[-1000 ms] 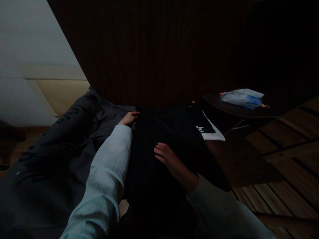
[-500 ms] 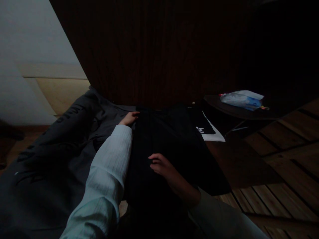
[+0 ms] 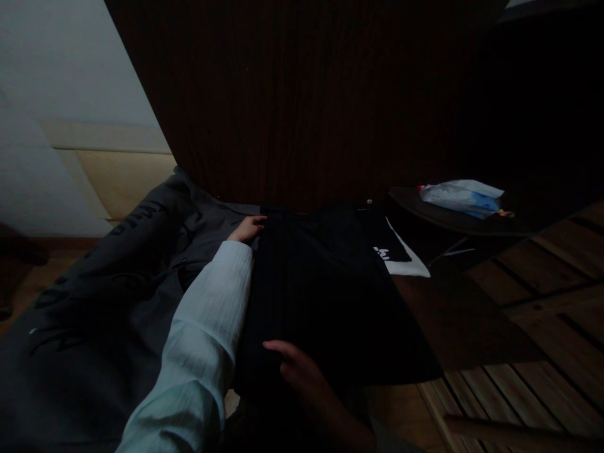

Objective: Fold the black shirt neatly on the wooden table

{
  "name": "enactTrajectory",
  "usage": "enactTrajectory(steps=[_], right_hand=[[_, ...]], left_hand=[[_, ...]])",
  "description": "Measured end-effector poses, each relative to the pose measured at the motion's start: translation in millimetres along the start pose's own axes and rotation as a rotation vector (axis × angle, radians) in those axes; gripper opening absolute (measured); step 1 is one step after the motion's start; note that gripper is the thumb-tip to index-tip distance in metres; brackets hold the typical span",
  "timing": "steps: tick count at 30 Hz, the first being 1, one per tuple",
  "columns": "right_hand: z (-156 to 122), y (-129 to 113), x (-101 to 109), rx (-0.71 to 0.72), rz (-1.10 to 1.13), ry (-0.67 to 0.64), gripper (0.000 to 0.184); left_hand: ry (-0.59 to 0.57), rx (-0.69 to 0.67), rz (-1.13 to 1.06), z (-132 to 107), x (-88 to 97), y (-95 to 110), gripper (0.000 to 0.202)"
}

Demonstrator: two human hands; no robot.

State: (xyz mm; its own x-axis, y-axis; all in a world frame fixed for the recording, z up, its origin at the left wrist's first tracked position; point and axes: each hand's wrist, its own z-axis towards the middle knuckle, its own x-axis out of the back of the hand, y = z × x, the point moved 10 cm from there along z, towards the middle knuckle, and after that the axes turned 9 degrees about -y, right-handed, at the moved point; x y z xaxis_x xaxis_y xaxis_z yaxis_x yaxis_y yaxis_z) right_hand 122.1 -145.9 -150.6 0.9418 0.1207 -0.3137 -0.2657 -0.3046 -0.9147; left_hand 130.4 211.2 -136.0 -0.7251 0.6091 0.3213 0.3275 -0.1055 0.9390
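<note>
Head view, dim light. Black cloth (image 3: 330, 302): matt, spread out nearly flat, with faint lengthwise creases to the left and shallow wrinkles toward the far edge; dark detail is lost in shadow. It lies in front of a dark panel (image 3: 302, 100), between a grey garment (image 3: 117, 302) with black lettering on the left and a white piece (image 3: 413, 265) with a black, printed area at the far right.

Compared with half a second ago: right hand (image 3: 302, 371) is nearer the wearer, down toward the cloth's near edge, its index finger outstretched. Left hand (image 3: 246, 229) keeps its place at the far left corner. The whole scene sits slightly lower in view.

Position relative to grip: the cloth extends rightward from the left hand, which lies palm down at its left border, fingers close together; whether they pinch the fabric, cannot tell. Right hand is over the near left part, other fingers curled; contact or pinch cannot be told. Bag (image 3: 465, 198) rests on a ledge (image 3: 406, 198), well apart.
</note>
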Motion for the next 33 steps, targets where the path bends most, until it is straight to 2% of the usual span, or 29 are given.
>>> enactTrajectory(steps=[3, 6, 9, 12, 17, 25, 33], right_hand=[[-4, 8, -6, -0.043, 0.075, -0.028, 0.052], [-9, 14, -17, -0.077, 0.022, -0.134, 0.058], [-18, 22, -27, -0.086, -0.179, -0.261, 0.047], [-26, 34, -32, -0.079, -0.302, -0.322, 0.037], [-27, 48, -39, -0.074, -0.354, -0.348, 0.029], [-17, 53, -56, -0.056, -0.445, -0.397, 0.025], [-17, 45, -45, -0.061, -0.577, -0.417, 0.027]], left_hand=[[-0.004, 0.002, 0.0, -1, -0.7, 1, 0.052], [-0.008, -0.002, -0.005, -3, -1.4, 3, 0.052], [-0.004, -0.004, -0.006, -5, -1.1, 5, 0.052], [0.004, -0.011, -0.006, -5, -0.1, 6, 0.052], [0.005, -0.008, -0.011, -5, -0.6, 6, 0.052], [0.018, 0.01, 0.019, -6, -1.5, 5, 0.05], [0.034, 0.002, 0.039, -5, 0.3, 5, 0.051]])
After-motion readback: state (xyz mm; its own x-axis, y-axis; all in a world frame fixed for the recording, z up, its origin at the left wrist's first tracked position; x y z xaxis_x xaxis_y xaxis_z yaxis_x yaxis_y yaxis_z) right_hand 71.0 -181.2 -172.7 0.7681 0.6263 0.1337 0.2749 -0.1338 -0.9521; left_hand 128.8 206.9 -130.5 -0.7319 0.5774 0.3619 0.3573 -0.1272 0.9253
